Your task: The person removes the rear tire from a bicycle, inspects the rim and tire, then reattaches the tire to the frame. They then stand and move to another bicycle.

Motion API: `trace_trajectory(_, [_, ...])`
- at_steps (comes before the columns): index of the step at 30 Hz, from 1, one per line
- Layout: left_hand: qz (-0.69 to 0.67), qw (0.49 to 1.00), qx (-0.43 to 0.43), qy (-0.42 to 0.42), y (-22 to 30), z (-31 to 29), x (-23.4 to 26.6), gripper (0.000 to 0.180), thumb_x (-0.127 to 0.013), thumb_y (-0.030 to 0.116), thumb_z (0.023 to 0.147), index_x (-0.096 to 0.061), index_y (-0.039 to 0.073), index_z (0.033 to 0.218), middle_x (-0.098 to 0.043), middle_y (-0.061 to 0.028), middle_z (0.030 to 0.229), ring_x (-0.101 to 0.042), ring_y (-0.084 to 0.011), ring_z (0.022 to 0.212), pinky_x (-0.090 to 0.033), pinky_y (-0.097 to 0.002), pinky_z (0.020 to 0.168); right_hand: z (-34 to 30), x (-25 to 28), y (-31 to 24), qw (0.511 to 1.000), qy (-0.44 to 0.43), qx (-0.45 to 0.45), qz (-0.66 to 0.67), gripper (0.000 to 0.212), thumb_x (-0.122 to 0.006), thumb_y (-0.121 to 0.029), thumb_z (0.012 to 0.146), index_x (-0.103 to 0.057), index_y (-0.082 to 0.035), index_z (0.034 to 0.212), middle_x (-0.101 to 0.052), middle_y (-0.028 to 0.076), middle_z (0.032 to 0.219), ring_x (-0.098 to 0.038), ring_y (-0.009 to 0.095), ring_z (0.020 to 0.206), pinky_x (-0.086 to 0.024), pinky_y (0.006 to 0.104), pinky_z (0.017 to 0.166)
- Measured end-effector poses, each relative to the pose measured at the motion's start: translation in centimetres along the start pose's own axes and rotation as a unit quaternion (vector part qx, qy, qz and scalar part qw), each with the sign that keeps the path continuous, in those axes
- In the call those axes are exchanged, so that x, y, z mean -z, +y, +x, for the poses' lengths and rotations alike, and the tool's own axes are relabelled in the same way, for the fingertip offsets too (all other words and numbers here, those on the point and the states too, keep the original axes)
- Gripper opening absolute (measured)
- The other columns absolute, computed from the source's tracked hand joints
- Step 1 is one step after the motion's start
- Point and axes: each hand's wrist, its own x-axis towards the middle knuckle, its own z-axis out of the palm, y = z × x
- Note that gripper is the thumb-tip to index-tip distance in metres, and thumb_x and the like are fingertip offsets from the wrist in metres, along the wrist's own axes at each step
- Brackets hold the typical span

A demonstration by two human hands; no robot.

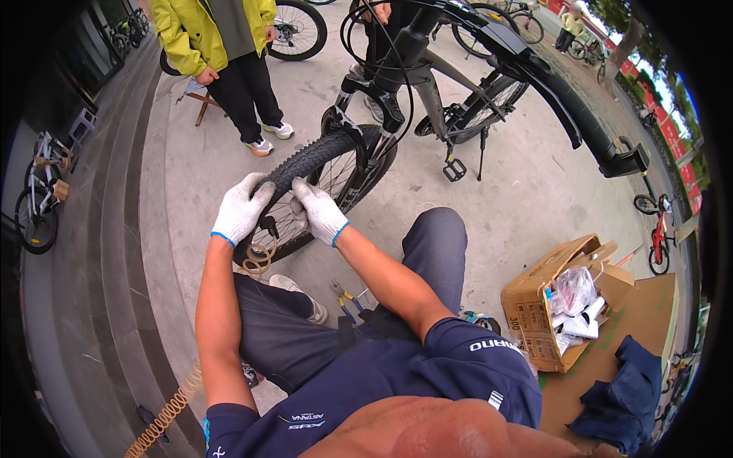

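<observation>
A mountain bike (427, 84) stands in front of me, its knobby black front tire (305, 159) turned toward me. White gloves with blue cuffs cover both my hands. My left hand (241, 206) clasps the tire's left side, thumb across the tread. On the other side my right hand (317, 212) presses its thumb to the tire, its fingers curled by the spokes. Just below my hands, a black hose fitting (268, 225) sits at the wheel rim, with a coiled tan air hose (258, 259) hanging from it. My hands partly hide the rim.
Pliers (347, 296) with yellow and blue handles lie between my legs. A cardboard box (534, 313) of plastic packaging stands at right, near a dark blue cloth (622, 393). A person in a yellow jacket (183, 38) stands ahead left; another stands behind the bike. Stone steps (114, 229) run along the left.
</observation>
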Motion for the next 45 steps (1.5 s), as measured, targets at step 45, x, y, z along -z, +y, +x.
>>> trace_trajectory(45, [0.006,0.999,-0.036,0.026,-0.5,0.1,-1.0,0.037,-0.07,0.03,0.107,-0.072,0.001,0.129,-0.079,-0.024,0.111,-0.077,-0.0305,0.101,-0.058,-0.0399,0.094,0.4,0.2,0.6,0.999,-0.006,-0.03,0.03,0.051,-0.063,-0.065,0.109,-0.061,-0.013,0.11,-0.054,-0.001,0.081,-0.048,0.011,0.059,-0.041,0.0287,0.052])
